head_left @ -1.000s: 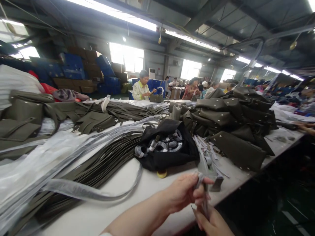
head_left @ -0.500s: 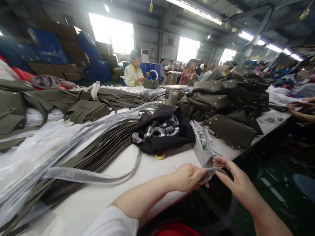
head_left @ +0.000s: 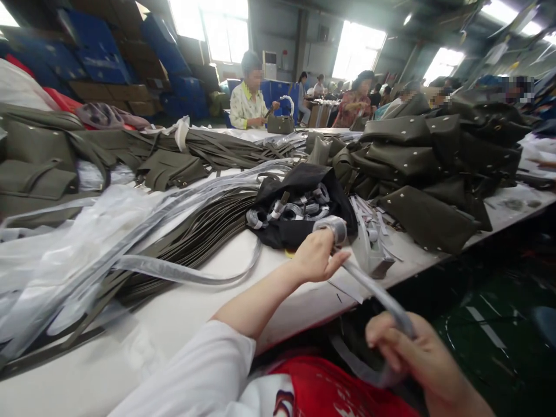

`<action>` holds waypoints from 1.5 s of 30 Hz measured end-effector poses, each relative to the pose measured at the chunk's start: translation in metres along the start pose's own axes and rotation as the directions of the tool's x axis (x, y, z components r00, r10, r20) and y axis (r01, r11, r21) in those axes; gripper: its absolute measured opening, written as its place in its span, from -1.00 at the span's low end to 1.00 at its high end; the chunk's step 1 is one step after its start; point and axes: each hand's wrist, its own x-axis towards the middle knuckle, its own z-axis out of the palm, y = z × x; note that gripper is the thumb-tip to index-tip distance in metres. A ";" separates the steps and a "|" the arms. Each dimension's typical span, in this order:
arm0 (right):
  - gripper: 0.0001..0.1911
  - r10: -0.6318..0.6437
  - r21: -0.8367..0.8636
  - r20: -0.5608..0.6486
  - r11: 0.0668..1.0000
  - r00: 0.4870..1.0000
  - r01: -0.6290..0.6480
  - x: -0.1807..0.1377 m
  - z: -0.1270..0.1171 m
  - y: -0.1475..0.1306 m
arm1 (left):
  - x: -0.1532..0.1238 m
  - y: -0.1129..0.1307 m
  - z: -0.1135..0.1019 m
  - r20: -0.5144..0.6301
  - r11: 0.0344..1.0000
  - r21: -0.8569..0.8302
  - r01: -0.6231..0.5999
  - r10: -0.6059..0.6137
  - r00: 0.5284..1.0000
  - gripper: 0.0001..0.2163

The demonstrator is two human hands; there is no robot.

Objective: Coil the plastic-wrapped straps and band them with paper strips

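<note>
A strap [head_left: 377,291] sleeved in clear plastic runs taut between my hands. Its rolled end, a coil [head_left: 333,225], is gripped in my left hand [head_left: 315,256], just in front of the black cloth bag [head_left: 284,234]. Lower right, my right hand [head_left: 410,350] is closed around the strap, and a loose length hangs below it over my lap. Inside the bag lie several more wrapped coils [head_left: 293,212] with white bands. Left of it, a bundle of dark olive straps [head_left: 204,234] fans across the white table [head_left: 195,341], with another wrapped strap [head_left: 178,271] curving beside it.
Olive handbags [head_left: 428,223] are heaped on the right. A small box [head_left: 374,260] with paper slips stands near the table's front edge. Clear plastic film [head_left: 93,255] and olive pieces [head_left: 37,153] cover the left. A co-worker [head_left: 248,101] sits across the table holding a bag.
My hands have moved apart: the left went up and forward to the black bag with the coil, the right came down toward my lap. The strap is stretched between them. The view has turned slightly.
</note>
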 end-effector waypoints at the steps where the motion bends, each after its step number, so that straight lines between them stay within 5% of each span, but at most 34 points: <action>1: -0.58 -0.028 0.012 -0.116 0.999 0.993 0.030 -0.002 -0.016 -0.004 | -0.001 0.002 0.002 0.104 0.998 0.068 -0.017 0.010 0.995 -0.55; 4: -0.58 -0.036 -0.137 -0.372 0.991 0.928 -0.016 0.005 -0.063 -0.007 | -0.008 0.014 0.016 0.380 0.999 0.029 0.029 -0.038 0.924 -0.51; 6: -0.56 -0.071 -0.318 -0.459 0.944 0.886 -0.089 0.014 -0.082 -0.003 | -0.013 0.020 0.026 0.538 0.957 -0.172 0.233 -0.107 0.836 -0.43; 10: -0.46 -0.104 -0.457 -0.372 0.885 0.922 -0.084 0.023 -0.079 0.015 | -0.018 0.019 0.036 0.748 0.506 -0.518 0.689 -0.122 0.652 -0.35; 13: -0.43 -0.072 -0.417 -0.225 0.909 0.972 -0.029 0.029 -0.053 0.031 | -0.013 0.014 0.033 0.750 0.161 -0.641 0.750 -0.079 0.657 -0.38; 16: -0.43 -0.001 -0.458 -0.191 0.885 0.982 -0.088 0.035 -0.020 0.044 | -0.005 0.012 0.026 0.645 -0.022 -0.763 0.646 -0.103 0.758 -0.45; 18: -0.43 0.108 -0.433 -0.099 0.890 0.989 -0.141 0.034 0.001 0.047 | -0.001 0.011 0.025 0.446 0.063 -0.881 0.469 -0.221 0.868 -0.50; 20: -0.44 0.179 -0.358 0.070 0.923 0.981 -0.143 0.023 0.014 0.043 | -0.001 0.009 0.026 0.149 0.380 -0.887 0.261 -0.300 0.942 -0.51; 22: -0.48 0.156 -0.231 0.157 0.966 0.975 -0.117 0.007 0.014 0.032 | -0.003 0.008 0.029 -0.035 0.749 -0.648 0.140 -0.213 0.976 -0.52; 24: -0.53 0.099 -0.104 0.063 0.990 0.993 -0.092 -0.008 -0.002 0.020 | -0.008 0.009 0.033 0.031 0.947 -0.314 0.072 -0.066 0.997 -0.56; 27: -0.56 0.054 -0.087 -0.191 0.994 0.980 -0.071 -0.013 -0.043 0.004 | -0.012 0.014 0.034 0.269 0.998 -0.064 -0.002 0.019 0.963 -0.60; 29: -0.59 0.016 -0.214 -0.308 0.973 0.951 -0.085 -0.005 -0.069 -0.001 | -0.013 0.018 0.031 0.409 0.991 -0.114 0.068 -0.016 0.913 -0.55; 31: -0.57 -0.048 -0.366 -0.390 0.924 0.920 -0.107 0.008 -0.085 -0.001 | -0.012 0.020 0.027 0.550 0.920 -0.287 0.266 -0.069 0.832 -0.45; 34: -0.51 -0.070 -0.465 -0.391 0.876 0.918 -0.131 0.021 -0.086 0.004 | -0.011 0.018 0.023 0.660 0.660 -0.541 0.521 -0.051 0.750 -0.34; 41: -0.44 0.021 -0.347 -0.230 0.932 0.973 -0.103 0.021 -0.066 0.025 | -0.002 0.006 0.009 0.664 0.133 -0.722 0.679 -0.145 0.734 -0.32; 45: -0.42 0.005 -0.389 -0.253 0.915 0.967 -0.106 0.028 -0.042 0.035 | 0.009 0.002 -0.004 0.479 -0.012 -0.871 0.491 -0.234 0.846 -0.41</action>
